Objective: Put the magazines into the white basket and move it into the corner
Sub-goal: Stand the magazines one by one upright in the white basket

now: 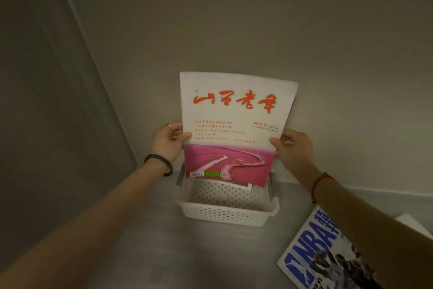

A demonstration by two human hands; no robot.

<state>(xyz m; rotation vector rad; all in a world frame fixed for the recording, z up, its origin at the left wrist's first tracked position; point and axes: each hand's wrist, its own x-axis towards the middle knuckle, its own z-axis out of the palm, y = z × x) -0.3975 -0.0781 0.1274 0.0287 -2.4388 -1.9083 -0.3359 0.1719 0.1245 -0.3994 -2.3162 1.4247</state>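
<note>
Two bare forearms reach out from below, and under the right one an NBA magazine (328, 253) lies flat on the grey floor (164, 241), partly covered by that arm. Both hands are up at a white-and-pink magazine (232, 129) with red brush lettering, held upright between them. Her or his left hand (167, 141), with a gold ring and a dark bead bracelet (160, 163) at the wrist, pinches the cover's left edge; the right hand (293, 148), a red string (319, 183) round its wrist, grips the right edge, thumb on the front. Just below the hands sits the white basket (225, 213), perforated, close to the pale wall (257, 19). The magazine's bottom edge dips behind the basket's near rim, beside another cover already inside. Whether it touches the bottom I can't tell.
</note>
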